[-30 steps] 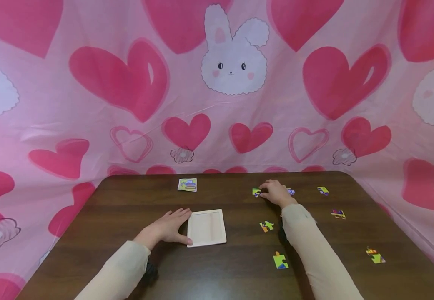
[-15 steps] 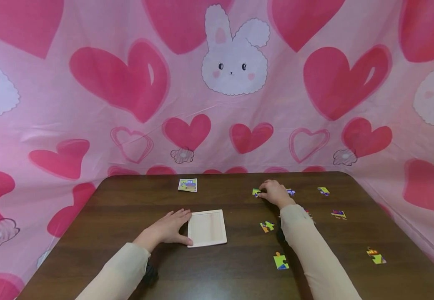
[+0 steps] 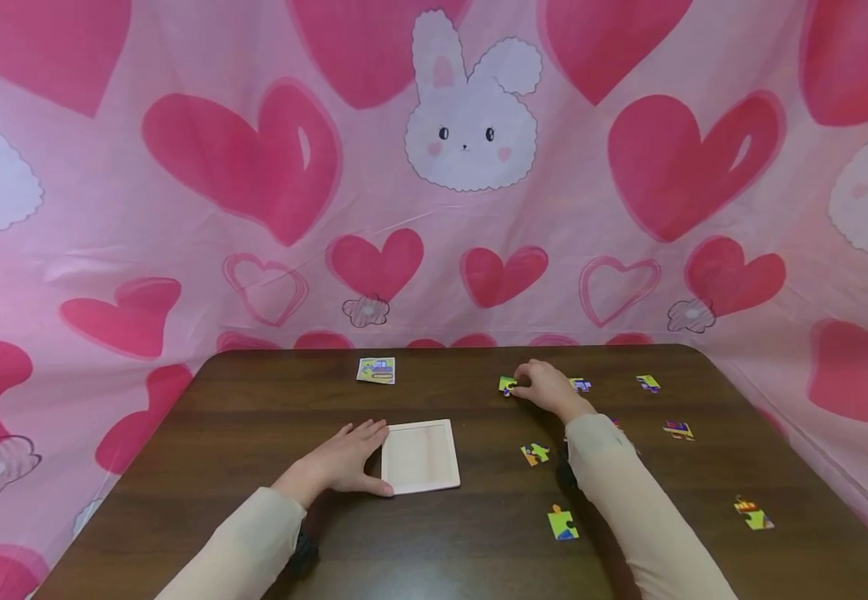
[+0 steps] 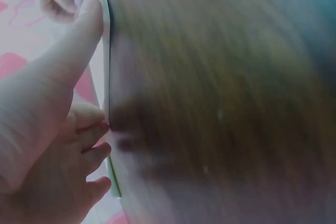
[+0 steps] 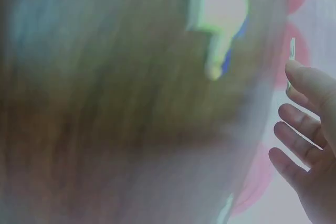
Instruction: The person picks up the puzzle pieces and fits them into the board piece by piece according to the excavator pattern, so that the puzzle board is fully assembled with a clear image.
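My left hand [image 3: 343, 461] lies at the left side of a shallow pale square puzzle frame [image 3: 420, 455]. Its thumb meets the near corner and its fingers reach the far corner. Seen from the left wrist, that hand [image 4: 52, 114] has its thumb and fingertips along the frame's thin edge. At the back of the table, my right hand [image 3: 548, 387] pinches a yellow-green jigsaw piece [image 3: 507, 384]. The right wrist view shows this piece edge-on [image 5: 292, 48] between thumb and forefinger, the other fingers loosely bent.
Several loose jigsaw pieces lie on the right half, among them a green one [image 3: 563, 523], an orange-green one [image 3: 534, 453] and one far right [image 3: 755, 513]. A picture card [image 3: 377, 370] lies at the back left of the brown table [image 3: 238, 433]. A pink curtain hangs behind.
The frame and my left hand have shifted slightly to the right. My right hand has moved a little left with the jigsaw piece in its fingers.
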### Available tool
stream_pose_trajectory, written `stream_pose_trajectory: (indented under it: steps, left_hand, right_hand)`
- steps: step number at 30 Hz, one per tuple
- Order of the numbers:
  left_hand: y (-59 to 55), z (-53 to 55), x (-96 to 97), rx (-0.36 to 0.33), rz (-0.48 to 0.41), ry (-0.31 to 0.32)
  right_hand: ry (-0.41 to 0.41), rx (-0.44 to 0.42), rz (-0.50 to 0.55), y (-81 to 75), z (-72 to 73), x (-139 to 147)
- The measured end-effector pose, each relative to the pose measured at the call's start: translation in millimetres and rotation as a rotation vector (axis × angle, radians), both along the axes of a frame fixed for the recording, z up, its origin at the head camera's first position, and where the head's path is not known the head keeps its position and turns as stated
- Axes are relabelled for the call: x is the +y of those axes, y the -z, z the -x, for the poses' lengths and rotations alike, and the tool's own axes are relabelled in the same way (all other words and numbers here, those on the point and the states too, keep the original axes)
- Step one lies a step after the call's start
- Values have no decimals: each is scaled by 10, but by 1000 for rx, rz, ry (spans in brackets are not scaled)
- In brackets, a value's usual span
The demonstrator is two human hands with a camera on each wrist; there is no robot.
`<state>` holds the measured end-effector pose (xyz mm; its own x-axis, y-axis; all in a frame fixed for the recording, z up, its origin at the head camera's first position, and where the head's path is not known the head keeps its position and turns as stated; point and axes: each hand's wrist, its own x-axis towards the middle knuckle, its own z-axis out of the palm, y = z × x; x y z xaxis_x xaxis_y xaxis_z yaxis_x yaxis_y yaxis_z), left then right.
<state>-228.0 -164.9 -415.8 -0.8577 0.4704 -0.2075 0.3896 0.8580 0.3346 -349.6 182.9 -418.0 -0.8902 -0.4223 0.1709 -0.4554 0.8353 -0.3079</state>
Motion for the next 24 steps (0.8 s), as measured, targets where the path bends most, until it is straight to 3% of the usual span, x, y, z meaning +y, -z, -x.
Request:
stream_pose_trajectory:
  steps: [12, 18, 24]
  left_hand:
    - [48, 11, 104, 31, 1, 30]
    - [44, -9, 120, 33, 8, 1]
    - [41, -8, 129, 24, 4, -5]
  right_hand:
    - [-139, 21, 121, -232, -263, -468]
    - [-262, 59, 84, -248, -453, -793]
    - [-320, 10, 47, -214, -613, -1063]
